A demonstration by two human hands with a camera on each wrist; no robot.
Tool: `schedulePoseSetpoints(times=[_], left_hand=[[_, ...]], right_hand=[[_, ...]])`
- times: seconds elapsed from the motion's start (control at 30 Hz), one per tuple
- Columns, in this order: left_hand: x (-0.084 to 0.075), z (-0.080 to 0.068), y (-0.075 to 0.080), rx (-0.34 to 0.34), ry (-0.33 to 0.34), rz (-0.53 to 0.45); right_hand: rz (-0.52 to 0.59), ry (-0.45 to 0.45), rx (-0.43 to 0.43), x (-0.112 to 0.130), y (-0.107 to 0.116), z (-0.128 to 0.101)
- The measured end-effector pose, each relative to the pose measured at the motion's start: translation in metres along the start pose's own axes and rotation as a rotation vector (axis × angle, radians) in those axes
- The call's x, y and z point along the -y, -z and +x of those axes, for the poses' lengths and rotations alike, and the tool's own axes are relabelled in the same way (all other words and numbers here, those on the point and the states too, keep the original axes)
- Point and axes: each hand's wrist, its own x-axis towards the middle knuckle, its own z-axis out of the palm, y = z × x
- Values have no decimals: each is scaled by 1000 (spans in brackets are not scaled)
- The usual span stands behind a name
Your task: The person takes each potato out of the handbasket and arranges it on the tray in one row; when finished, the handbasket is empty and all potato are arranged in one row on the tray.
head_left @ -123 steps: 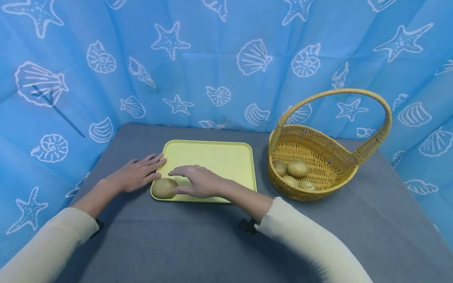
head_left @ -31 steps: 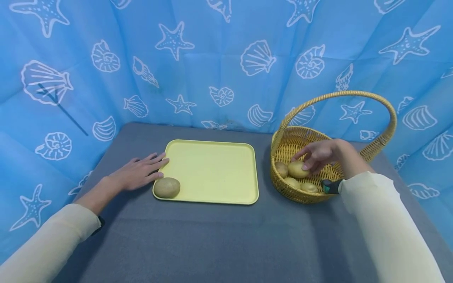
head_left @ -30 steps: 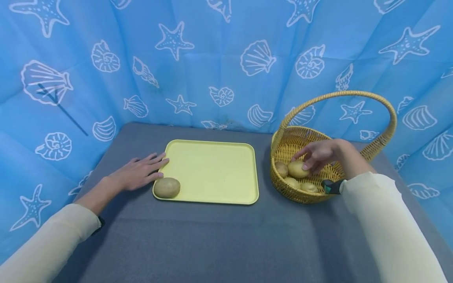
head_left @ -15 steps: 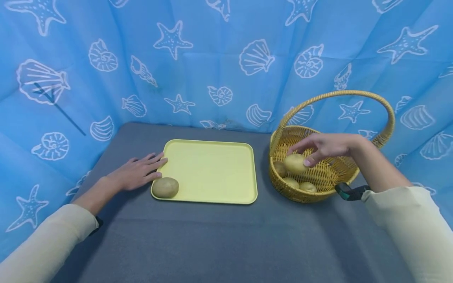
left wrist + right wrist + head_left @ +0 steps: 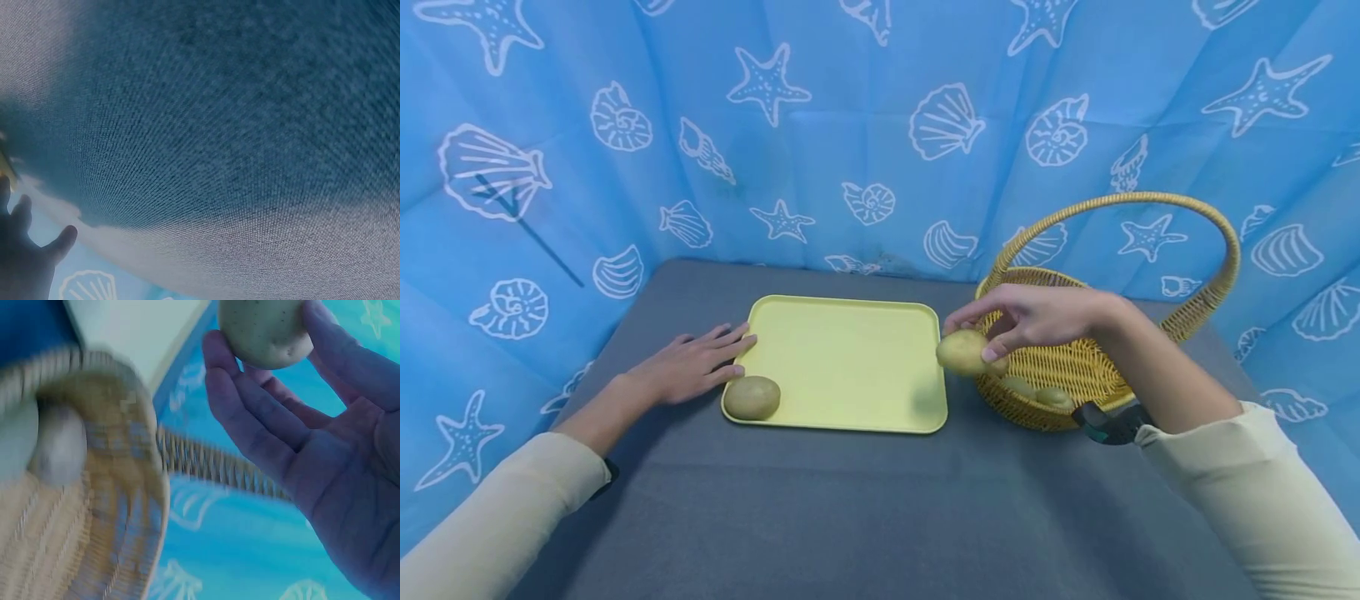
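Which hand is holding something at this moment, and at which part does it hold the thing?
The right hand pinches a potato at its top and sides with the fingertips. The left hand holds nothing.

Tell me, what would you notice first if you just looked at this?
The right hand stands out, holding a potato in the air between the wicker basket and the yellow tray. Another potato lies in the tray's near left corner, beside the flat left hand. Behind hangs a blue curtain with white shells and starfish.

It looked like a staged recording booth: a blue seashell-printed curtain (image 5: 880, 142) walled in a grey cloth-covered table (image 5: 850, 500) on three sides.
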Motion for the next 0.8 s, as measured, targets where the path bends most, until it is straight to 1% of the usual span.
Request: schedulePoseSetpoints(times=[0.13,0.27,0.4,0.53,0.6,0.8], left_hand=[[0,0,0,-4,-3,3],[0,0,0,-4,-4,-3],[0,0,0,-4,-4,-11],[0,0,0,-7,-10,-17],[0,0,0,-9,-11,-18],[0,0,0,-11,-6,-10]], right_hand=[[11,29,0,9,-14,26],[79,57,0,15,-32,51],[100,74,-31,16,-52,76],[38,73,-88,15,-76,100],[8,75,-99,14,-87,111],[-59,93,-78,15,-109,138]])
